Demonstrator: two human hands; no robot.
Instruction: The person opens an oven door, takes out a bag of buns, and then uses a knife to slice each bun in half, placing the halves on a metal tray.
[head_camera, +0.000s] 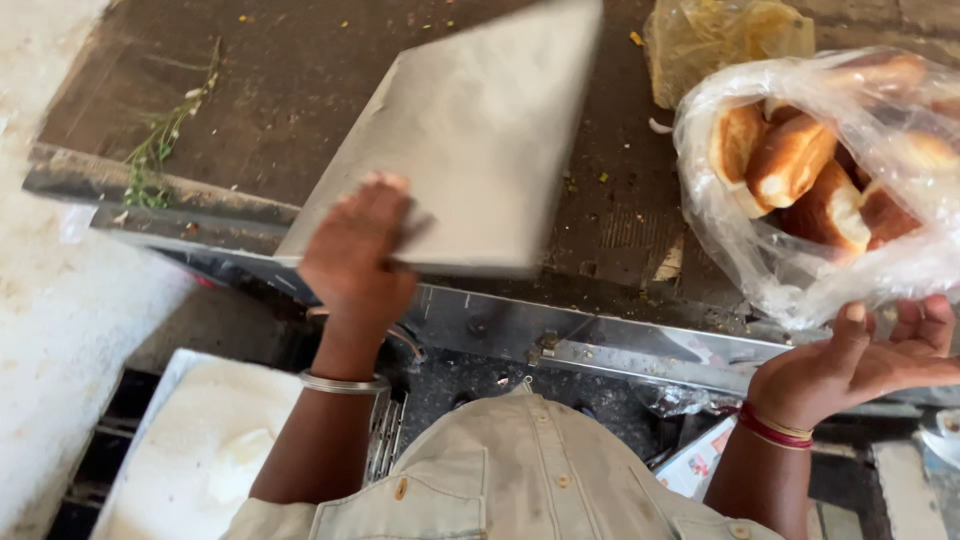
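My left hand (355, 255) grips the near edge of a flat grey square slab (470, 130), which is tilted above the dark worktop (300, 80). A metal bangle sits on that wrist. My right hand (860, 360) is palm up under a clear plastic bag of bread buns (810, 170) at the right, its fingers holding the bag's underside. Red and gold bangles circle the right wrist.
A yellowish plastic bag (720, 35) lies behind the buns. A green herb sprig (165, 130) rests at the worktop's left. A metal rail (600, 340) runs along the counter's front edge. A white surface (200, 450) lies low at the left.
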